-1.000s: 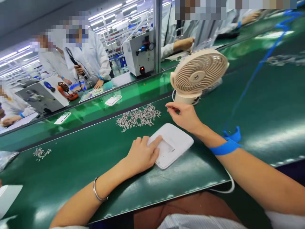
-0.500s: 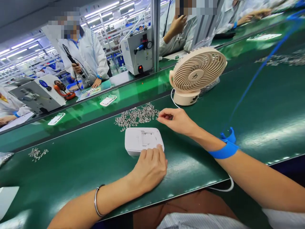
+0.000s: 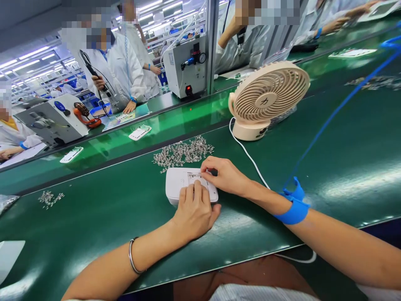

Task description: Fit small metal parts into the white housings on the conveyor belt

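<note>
**Hold the box still, press the tiny part in**

Your left hand [image 3: 193,211] rests flat on the white box [image 3: 176,182] on the green table [image 3: 94,217]. Your right hand [image 3: 226,175] pinches something tiny over its slot. Keep it steady. Push gently.

Bright overhead tubes — glare, warped edges.

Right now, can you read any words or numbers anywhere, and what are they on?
"力": this looks like the single mark on the round middle of the beige fan.
White case under both hands: small marks, too small to read.
Grey machine with a round dial: the label and dial are too blurred to read.
Flat white parts on the shiny green belt: print too small to read.
Nothing else can be read.
</note>
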The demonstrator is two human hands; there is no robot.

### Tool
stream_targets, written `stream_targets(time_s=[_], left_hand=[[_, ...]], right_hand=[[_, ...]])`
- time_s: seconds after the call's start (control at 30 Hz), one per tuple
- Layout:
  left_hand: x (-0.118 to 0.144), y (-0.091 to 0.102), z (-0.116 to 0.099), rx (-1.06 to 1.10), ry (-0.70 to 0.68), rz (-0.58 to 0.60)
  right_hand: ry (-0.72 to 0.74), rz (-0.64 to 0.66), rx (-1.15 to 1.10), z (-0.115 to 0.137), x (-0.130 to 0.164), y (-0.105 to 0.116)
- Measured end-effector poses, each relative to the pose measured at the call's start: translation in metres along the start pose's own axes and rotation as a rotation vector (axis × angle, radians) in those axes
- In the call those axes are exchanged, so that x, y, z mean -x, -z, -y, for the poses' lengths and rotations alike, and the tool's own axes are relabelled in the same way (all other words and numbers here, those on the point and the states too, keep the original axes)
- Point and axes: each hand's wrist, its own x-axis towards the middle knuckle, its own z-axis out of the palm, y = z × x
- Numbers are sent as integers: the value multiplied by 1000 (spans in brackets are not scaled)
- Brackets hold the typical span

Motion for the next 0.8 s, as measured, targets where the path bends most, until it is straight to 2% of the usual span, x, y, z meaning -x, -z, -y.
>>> stream_targets(time_s=[0.1,0.27,0.53,0.8], left_hand=[[0,0,0,1,1,-14],[0,-1,0,13,5,-37],[1,-1,0,21,12,-35],[0,-1,-1,30,28,-4]], right_hand=[[-9,-14,-6,0,0,-1],[-29,39,-53,0,-1,-1],[-54,2,114,7,0,-6],[-31,-16,99,2,1,-6]])
